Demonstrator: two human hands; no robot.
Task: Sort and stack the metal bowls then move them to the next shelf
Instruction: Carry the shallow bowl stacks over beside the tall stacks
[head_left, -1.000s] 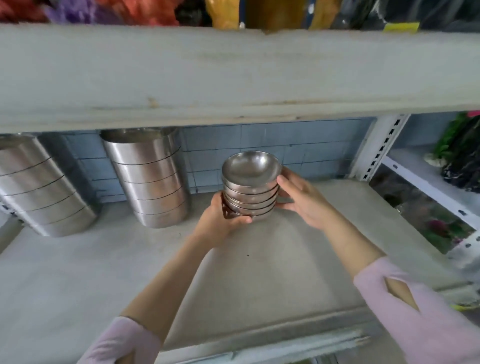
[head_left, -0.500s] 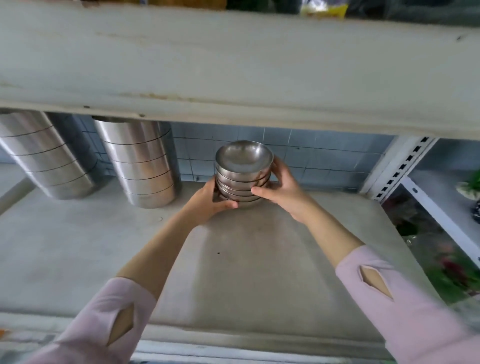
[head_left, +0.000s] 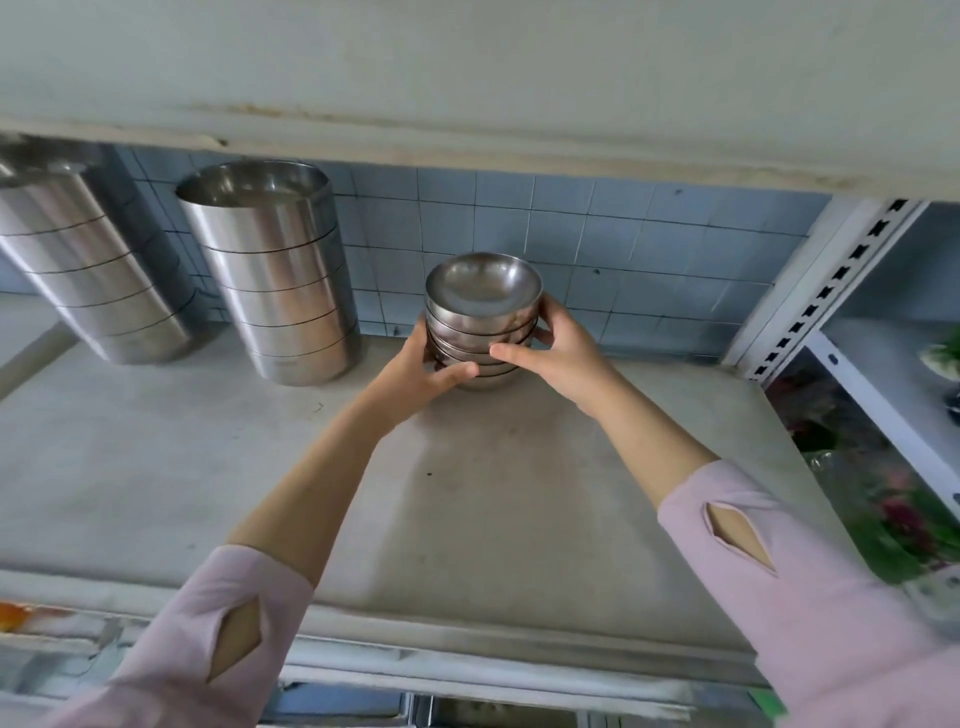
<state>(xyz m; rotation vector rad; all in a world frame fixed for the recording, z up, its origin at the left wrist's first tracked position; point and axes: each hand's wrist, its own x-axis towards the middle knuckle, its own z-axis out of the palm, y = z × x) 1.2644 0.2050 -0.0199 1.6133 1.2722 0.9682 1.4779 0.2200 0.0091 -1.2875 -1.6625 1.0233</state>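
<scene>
A stack of several small metal bowls (head_left: 483, 296) stands near the back of the grey shelf board (head_left: 493, 493), close to the blue tiled wall. My left hand (head_left: 415, 371) grips the stack low on its left side, thumb curled across the front. My right hand (head_left: 563, 353) holds the right side, thumb across the front and fingers round the back. The lowest bowl looks to be touching the shelf; I cannot tell for sure.
Two tall stacks of large metal bowls stand to the left: one (head_left: 275, 275) beside the small stack, another (head_left: 88, 260) at the far left. A shelf board (head_left: 467, 104) hangs low overhead. A white slotted upright (head_left: 826, 291) bounds the right; a neighbouring shelf (head_left: 893, 374) holds plants.
The view has tilted and come closer, so the upper shelf's contents are out of sight. Both hands keep their hold on the small bowl stack, which stays near the back wall.
</scene>
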